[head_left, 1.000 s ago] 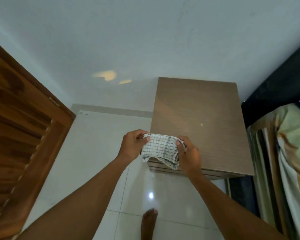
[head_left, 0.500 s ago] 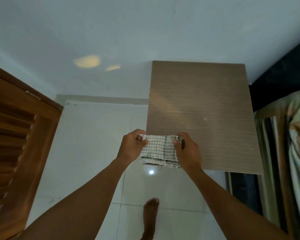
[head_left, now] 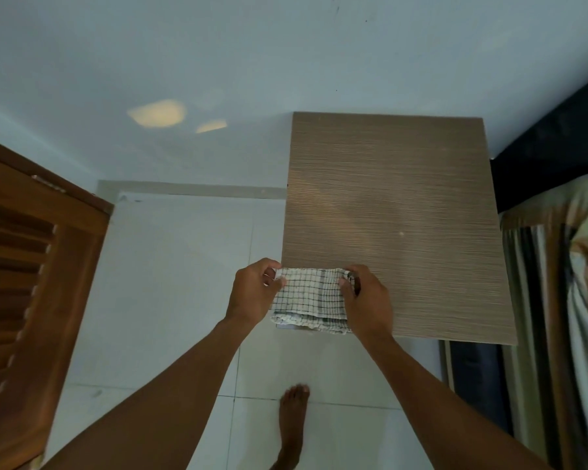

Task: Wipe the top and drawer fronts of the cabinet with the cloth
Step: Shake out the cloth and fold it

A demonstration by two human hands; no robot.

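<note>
Cloth (head_left: 308, 297), white with dark checks, folded, pinched by both hands

Wooden door (head_left: 31, 283), striped bedding (head_left: 557, 300)

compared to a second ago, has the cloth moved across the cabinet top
No. The cloth still lies over the front left corner of the cabinet, held by the left hand and right hand; only the camera shifted.
</note>
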